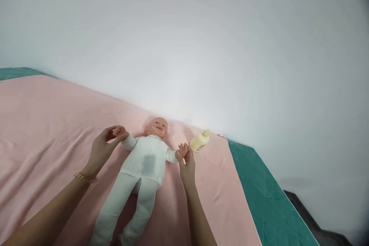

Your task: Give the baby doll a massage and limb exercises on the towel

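Note:
A baby doll (135, 157) in a white top and white trousers lies on its back on a pink sheet (213, 196), its head toward the wall. A grey patch shows on the front of its top. My left hand (106, 144), with a beaded bracelet at the wrist, is closed on the doll's hand at the left of the picture. On the other side, my right hand (186, 165) pinches the doll's other hand between thumb and fingers. Both of the doll's arms are spread out sideways. Just beyond my right hand is a pale yellow pump bottle (199, 140).
A white wall (184, 46) rises right behind the doll's head and the bottle. Green cloth (265, 184) shows beyond the pink sheet at the right and the far left. Something dark (314, 219) lies at the lower right, past the green edge.

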`<action>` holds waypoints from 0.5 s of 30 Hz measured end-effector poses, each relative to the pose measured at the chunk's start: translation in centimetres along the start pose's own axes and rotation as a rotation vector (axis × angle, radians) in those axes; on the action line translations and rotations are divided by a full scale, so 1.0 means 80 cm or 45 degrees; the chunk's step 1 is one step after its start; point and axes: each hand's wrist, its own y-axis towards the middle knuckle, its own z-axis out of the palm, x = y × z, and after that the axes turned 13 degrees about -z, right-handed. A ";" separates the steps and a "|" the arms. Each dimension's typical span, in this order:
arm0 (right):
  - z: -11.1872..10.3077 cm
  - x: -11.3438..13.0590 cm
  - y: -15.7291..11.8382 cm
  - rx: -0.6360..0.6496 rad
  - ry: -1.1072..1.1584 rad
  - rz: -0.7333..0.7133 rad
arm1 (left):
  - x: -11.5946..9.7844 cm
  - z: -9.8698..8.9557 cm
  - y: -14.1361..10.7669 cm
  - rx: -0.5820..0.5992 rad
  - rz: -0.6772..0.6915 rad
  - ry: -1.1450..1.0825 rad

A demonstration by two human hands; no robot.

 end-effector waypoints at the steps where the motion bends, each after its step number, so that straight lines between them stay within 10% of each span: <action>1: -0.005 0.000 -0.013 0.004 -0.014 0.001 | 0.006 -0.007 -0.008 -0.020 -0.014 0.045; 15: -0.011 -0.023 -0.150 0.177 -0.307 0.120 | 0.081 -0.052 -0.081 0.050 -0.104 0.777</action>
